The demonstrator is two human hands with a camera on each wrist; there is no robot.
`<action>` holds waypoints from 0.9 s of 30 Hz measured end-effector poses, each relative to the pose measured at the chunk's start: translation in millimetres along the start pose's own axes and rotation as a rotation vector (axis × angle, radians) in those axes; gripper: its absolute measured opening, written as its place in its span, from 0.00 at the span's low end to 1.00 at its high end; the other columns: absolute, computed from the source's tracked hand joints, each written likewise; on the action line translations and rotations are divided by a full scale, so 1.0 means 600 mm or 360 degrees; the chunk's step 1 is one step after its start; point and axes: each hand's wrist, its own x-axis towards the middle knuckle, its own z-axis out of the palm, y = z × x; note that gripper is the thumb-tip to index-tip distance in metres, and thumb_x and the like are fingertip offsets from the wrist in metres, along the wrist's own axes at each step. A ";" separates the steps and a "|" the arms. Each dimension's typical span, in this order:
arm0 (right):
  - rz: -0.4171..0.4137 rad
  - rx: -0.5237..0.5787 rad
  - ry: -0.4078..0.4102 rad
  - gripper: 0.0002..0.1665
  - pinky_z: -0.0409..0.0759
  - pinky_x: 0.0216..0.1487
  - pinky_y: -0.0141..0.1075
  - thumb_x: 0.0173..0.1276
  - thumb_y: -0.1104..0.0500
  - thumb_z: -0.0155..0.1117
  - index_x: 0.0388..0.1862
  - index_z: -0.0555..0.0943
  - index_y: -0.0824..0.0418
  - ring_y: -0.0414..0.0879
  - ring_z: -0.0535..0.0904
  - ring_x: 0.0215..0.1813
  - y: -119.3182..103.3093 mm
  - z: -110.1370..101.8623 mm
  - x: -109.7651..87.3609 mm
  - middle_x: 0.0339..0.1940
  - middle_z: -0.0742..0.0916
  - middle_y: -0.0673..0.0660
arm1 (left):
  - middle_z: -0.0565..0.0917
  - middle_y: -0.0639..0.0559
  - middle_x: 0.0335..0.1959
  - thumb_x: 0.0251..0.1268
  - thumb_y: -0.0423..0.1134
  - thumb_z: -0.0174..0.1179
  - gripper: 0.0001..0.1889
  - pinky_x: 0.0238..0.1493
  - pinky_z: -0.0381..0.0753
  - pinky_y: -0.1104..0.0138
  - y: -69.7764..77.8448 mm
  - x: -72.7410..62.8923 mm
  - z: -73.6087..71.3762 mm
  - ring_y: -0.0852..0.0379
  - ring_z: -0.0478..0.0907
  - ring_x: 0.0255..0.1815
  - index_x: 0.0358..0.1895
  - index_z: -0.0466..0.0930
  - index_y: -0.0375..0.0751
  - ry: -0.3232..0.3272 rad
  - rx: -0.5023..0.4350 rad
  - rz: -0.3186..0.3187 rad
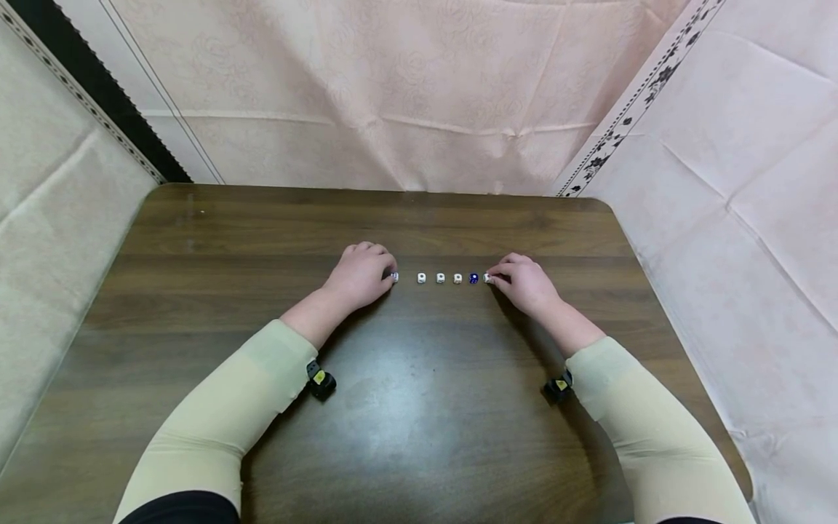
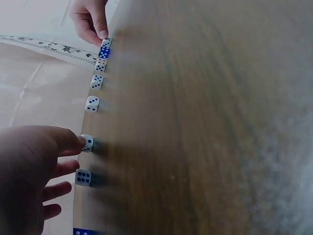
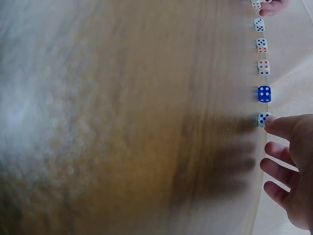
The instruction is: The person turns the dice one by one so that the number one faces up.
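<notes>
A straight row of small dice lies on the brown table. My left hand point(image 1: 360, 275) is at the left part of the row, pinching a white die point(image 2: 88, 142) with its thumb on the near face; the other fingers are spread. Past it in the left wrist view, a white die showing six point(image 2: 83, 178) and a blue die point(image 2: 83, 231) are beside those fingers, hidden by the hand in the head view. My right hand point(image 1: 527, 282) pinches the white die point(image 3: 263, 119) at the right end. Next to that one is a blue die point(image 1: 473, 278), then white dice point(image 1: 440, 278) with gaps between them.
The wood-grain table point(image 1: 393, 422) has rounded far corners. Pale patterned cloth point(image 1: 419, 87) hangs beyond its far edge, and white cloth point(image 1: 772, 240) lies along the right side. A small black device is strapped at each wrist.
</notes>
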 end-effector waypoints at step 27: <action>0.0007 0.0020 -0.0003 0.12 0.77 0.51 0.49 0.71 0.56 0.66 0.48 0.88 0.58 0.54 0.79 0.48 0.000 0.000 -0.001 0.44 0.83 0.56 | 0.79 0.49 0.56 0.73 0.46 0.55 0.10 0.68 0.61 0.46 0.005 -0.001 0.002 0.42 0.68 0.66 0.46 0.84 0.50 0.0014 0.0022 0.0010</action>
